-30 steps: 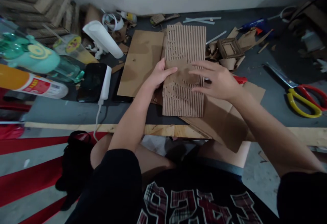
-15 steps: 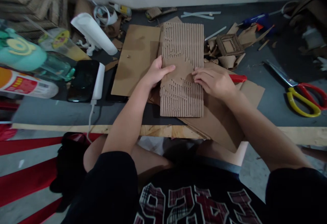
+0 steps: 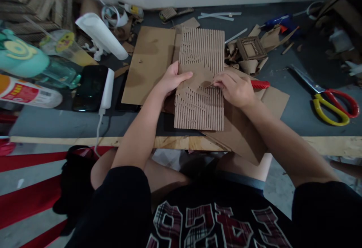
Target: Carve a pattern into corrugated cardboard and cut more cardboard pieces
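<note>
My left hand (image 3: 174, 78) grips the left side of a corrugated cardboard sheet (image 3: 202, 46), its thumb lying on the front face. Ridges show over most of this face, while a smooth bare patch and several broken ridges lie around the middle. At the sheet's right side, my right hand (image 3: 233, 88) is closed in a pinch against the ridges. A thin brown sliver shows at its fingertips, and I cannot make out whether it is loose or still attached. Just beyond that hand lies a red-handled tool (image 3: 260, 84), partly hidden.
Flat cardboard (image 3: 151, 63) lies left of the sheet, with more cardboard pieces (image 3: 246, 135) overhanging the table edge. Scissors (image 3: 330, 101), a small cardboard frame (image 3: 251, 48) and a blue glue gun (image 3: 278, 22) are rightward. Leftward are a phone (image 3: 89, 89) and bottles (image 3: 28, 93).
My right hand's fingers have drawn together into a tighter pinch, and a brown sliver now shows at their tips. The sheet's lower end has tilted slightly left. The whole view has shifted a little.
</note>
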`<state>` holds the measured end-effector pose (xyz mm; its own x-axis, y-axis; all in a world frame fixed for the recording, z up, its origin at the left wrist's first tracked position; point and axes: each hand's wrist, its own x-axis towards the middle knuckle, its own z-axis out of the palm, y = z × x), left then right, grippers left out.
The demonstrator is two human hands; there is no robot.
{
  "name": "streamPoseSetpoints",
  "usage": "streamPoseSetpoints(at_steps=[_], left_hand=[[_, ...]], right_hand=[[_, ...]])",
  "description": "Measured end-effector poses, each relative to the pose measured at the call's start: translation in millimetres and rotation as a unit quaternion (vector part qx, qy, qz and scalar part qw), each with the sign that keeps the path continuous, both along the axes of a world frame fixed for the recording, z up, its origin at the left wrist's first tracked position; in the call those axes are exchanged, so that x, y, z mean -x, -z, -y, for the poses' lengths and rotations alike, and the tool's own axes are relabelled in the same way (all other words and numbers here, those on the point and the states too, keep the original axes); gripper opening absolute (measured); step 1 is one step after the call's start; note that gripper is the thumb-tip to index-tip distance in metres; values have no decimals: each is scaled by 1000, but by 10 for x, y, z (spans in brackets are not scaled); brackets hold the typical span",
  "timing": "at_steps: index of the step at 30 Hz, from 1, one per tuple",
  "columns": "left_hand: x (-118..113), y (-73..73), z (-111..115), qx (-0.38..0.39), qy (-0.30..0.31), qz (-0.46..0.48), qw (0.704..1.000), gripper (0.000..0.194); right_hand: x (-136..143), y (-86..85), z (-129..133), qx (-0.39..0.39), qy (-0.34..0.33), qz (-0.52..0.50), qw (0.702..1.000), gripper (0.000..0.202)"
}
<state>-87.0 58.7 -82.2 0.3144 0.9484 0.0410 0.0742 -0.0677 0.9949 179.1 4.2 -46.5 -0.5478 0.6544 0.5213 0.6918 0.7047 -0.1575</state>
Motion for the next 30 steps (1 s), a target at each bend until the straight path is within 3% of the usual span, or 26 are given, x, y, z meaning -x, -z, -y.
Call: streamPoseSetpoints(at_steps=[6,9,12,16,20,25,30], left_hand=[[-1,2,6,-7,5,-18,1000,64],[7,-5,6,-26,21,-19,999,73],[25,-10,-3,-44,49,-27,997,79],[39,1,-15,-53,45,-32,997,77],[27,26,-22,-45,10,0,999,74],[35,58,-60,-44,-101,55,992,56],[64,83,-107,7,-180,93,979,39]], right_hand=[[40,26,11,-16,27,-35,999,32],[31,34,2,-10,28,-80,996,45],[-38,2,-9,17,89,-174,980,57],[-196,-73,-71,73,174,-229,955,45],[-317,-108,-198,101,195,-159,963,39],[-462,-250,-268,163,236,-38,957,42],[-714,-396,-339,309,111,151,932,41]])
